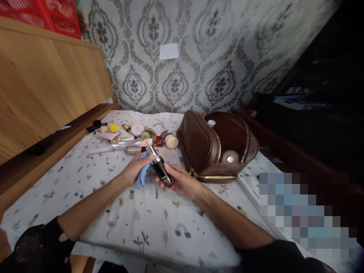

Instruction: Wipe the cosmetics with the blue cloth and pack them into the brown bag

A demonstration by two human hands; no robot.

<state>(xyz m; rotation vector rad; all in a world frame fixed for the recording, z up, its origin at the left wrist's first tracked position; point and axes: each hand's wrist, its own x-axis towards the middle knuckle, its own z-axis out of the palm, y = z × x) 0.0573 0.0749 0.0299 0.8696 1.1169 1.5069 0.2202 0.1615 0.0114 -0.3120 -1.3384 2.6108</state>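
Note:
A dark cosmetic bottle [161, 170] with a silver neck and clear cap is held tilted above the printed sheet. My right hand [182, 181] is closed around its lower part. My left hand [137, 167] is closed on a crumpled blue cloth [143, 172], its thumb by the bottle's silver neck. Just beyond my hands lie a beige tube or bottle [134, 151], a clear pinkish tube [132, 143], a red jar [157, 141] and a round cream-coloured jar [171, 141]. To the right, a brown cosmetic bag [199, 142] stands unzipped with a small white item [211, 123] inside.
Several more cosmetics, including a pink round compact [137, 129] and a yellow sponge [113, 127], are spread at the back left. A wooden cabinet [51, 76] rises on the left, with a red basket [61, 17] on top. Patterned wallpaper [176, 87] covers the back wall.

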